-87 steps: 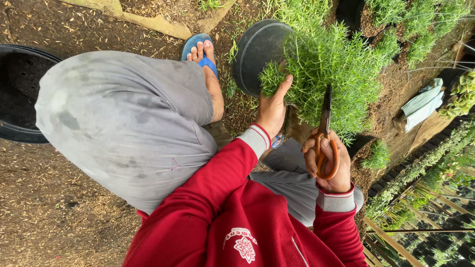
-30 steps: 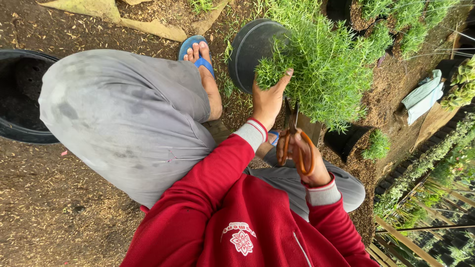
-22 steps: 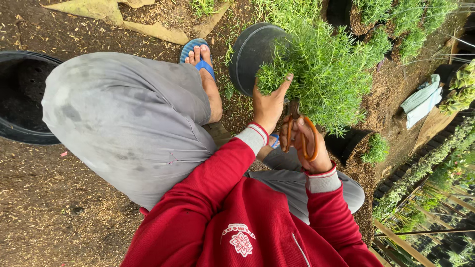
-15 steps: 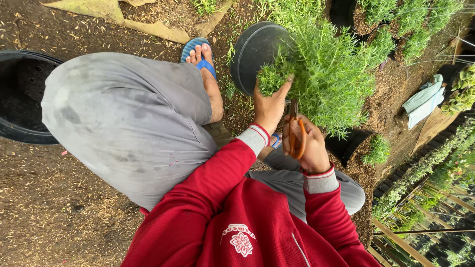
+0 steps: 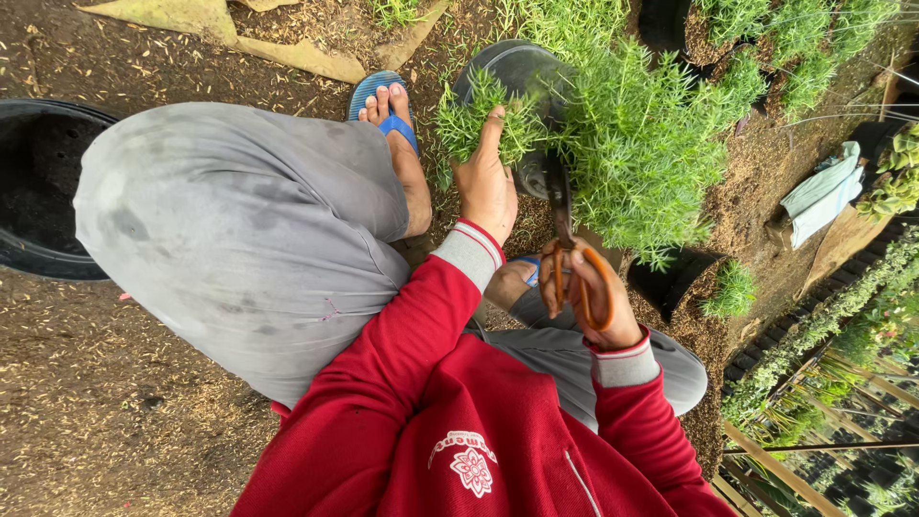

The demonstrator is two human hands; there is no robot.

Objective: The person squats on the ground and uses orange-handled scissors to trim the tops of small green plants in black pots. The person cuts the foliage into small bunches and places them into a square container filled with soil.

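two hands (image 5: 486, 182), orange-handled scissors (image 5: 572, 258), feathery sprigs (image 5: 469, 120)

Two bare hands show: the left hand (image 5: 486, 182) near the upper centre of the frame, the right hand (image 5: 584, 297) just right of centre. One pair of orange-handled scissors (image 5: 572, 258). One bushy green needle-leaved plant (image 5: 641, 144). One large black plastic tub (image 5: 38, 191) at the left edge. One blue rubber sandal (image 5: 383, 101) in full view. One pale folded cloth (image 5: 821, 191) at the right.

Scissor tips (image 5: 556, 182) buried in foliage (image 5: 632, 144) — cut unseen.
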